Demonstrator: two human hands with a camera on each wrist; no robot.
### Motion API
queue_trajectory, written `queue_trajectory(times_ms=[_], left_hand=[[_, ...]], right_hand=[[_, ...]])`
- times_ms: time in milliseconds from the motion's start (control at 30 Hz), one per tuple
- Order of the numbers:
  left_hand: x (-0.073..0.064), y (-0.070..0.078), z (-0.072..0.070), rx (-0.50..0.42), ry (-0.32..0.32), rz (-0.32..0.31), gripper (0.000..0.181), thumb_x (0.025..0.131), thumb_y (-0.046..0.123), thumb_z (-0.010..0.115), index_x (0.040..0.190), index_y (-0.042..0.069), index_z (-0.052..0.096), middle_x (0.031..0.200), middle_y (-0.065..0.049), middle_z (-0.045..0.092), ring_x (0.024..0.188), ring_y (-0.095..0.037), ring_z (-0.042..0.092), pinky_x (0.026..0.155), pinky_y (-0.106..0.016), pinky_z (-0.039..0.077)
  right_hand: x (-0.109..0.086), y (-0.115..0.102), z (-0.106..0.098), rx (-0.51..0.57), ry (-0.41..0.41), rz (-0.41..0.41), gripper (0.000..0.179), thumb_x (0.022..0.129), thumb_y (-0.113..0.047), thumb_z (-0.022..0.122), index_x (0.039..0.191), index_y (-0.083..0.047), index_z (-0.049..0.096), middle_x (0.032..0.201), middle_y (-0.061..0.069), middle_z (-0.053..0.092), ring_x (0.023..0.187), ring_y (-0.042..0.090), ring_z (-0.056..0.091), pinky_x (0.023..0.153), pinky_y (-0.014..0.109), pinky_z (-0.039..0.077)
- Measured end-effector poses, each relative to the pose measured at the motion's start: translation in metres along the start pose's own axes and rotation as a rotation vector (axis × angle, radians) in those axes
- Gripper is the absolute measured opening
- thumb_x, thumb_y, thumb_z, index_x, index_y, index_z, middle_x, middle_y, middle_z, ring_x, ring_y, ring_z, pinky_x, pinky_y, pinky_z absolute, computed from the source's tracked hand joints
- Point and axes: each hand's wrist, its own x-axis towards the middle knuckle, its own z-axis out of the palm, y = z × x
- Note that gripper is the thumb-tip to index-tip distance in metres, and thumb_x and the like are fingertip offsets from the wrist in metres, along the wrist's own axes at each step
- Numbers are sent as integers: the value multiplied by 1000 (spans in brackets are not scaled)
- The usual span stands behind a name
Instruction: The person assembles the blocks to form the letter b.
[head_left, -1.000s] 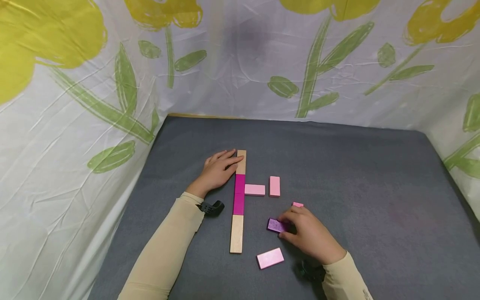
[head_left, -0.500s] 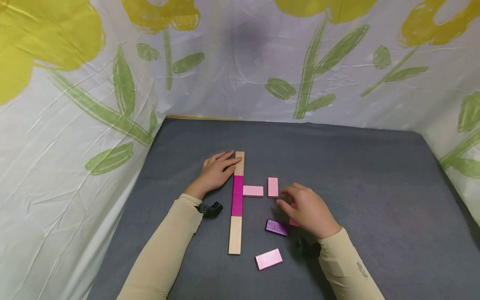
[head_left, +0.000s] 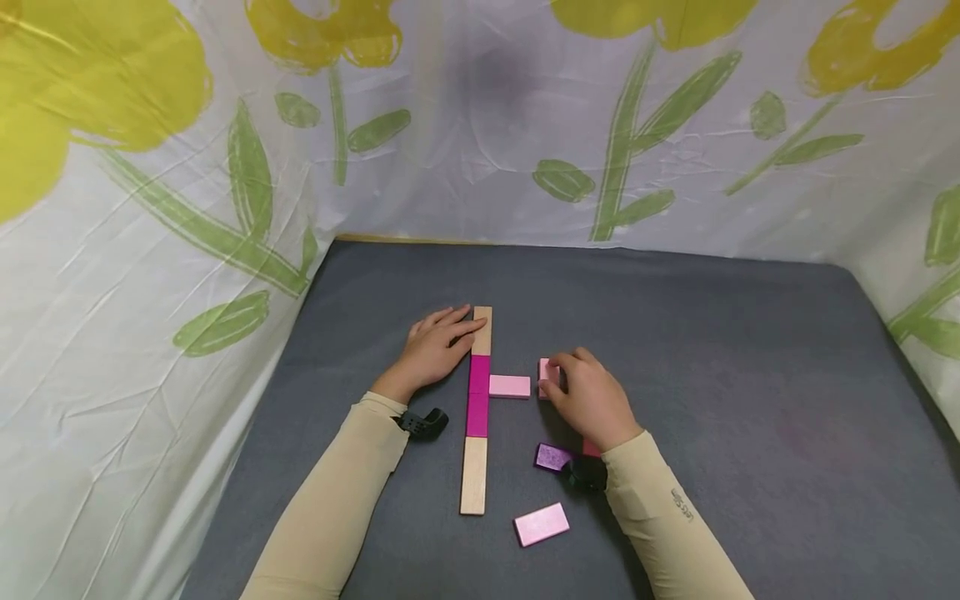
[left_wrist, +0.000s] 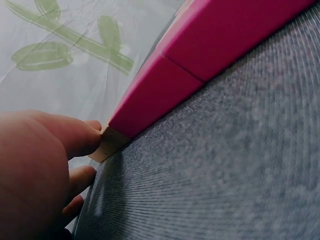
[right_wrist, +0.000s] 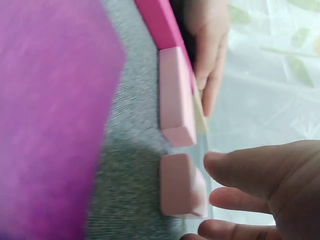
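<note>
A straight row has a wooden block (head_left: pixel 482 337) at its far end, two magenta blocks (head_left: pixel 478 396) in the middle and another wooden block (head_left: pixel 473 477) at the near end. My left hand (head_left: pixel 433 348) rests against the far wooden block, index finger on its top and thumb along its side. A pink block (head_left: pixel 510 387) lies crosswise against the magenta part. Just right of it, a second pink block (right_wrist: pixel 175 185) stands between the spread thumb and fingers of my right hand (head_left: pixel 596 400). In the right wrist view, the thumb tip shows a small gap from this block.
A purple block (head_left: pixel 553 457) lies partly under the right wrist's black camera (head_left: pixel 585 473). Beside it a reddish-pink block (head_left: pixel 591 448) is mostly hidden by the wrist. Nearer lies a light pink block (head_left: pixel 542 524). Flowered white curtains (head_left: pixel 480 125) surround the grey-covered table (head_left: pixel 712 350).
My right hand has left the purple block and moved forward and left to the second pink block. The left hand has stayed on the far wooden block.
</note>
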Motion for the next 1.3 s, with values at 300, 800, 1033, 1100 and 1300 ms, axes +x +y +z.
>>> queue_trajectory(times_ms=[300,800,1033,1100,1300], left_hand=[[-1,1,-1,0,3,15,44,112,34,50,156,28,54,170,-5,35,159,-32,24,126,-60,11],[1,-3,2,-2,18,17,44,112,34,51,155,29,55,170,-4,36,159,-32,25,126,-60,10],[1,-2,1,-11,15,5,44,112,35,50,155,30,55,170,-4,36,159,-31,24,126,-60,10],[1,-1,0,-14,19,5,44,112,34,50,155,29,55,170,-4,36,159,-31,24,126,-60,10],[1,0,0,-2,16,5,44,112,34,50,155,30,55,170,-4,36,159,-31,24,126,-60,10]], right_hand=[[-1,2,1,62,-53,10,32,91,-17,80,119,-1,74,99,13,68,82,25,59,73,43,54],[-11,6,-5,34,-143,-5,39,89,-14,77,125,0,75,112,16,73,88,25,64,78,44,56],[-13,5,-7,9,-156,-24,40,86,-14,75,124,-2,76,111,13,72,84,23,62,72,39,52],[-13,5,-7,3,-158,-27,40,86,-14,75,124,-3,76,110,13,72,83,22,61,71,39,52],[-15,5,-7,-6,-169,-40,41,84,-12,75,125,-5,76,108,11,71,83,21,60,72,39,52]])
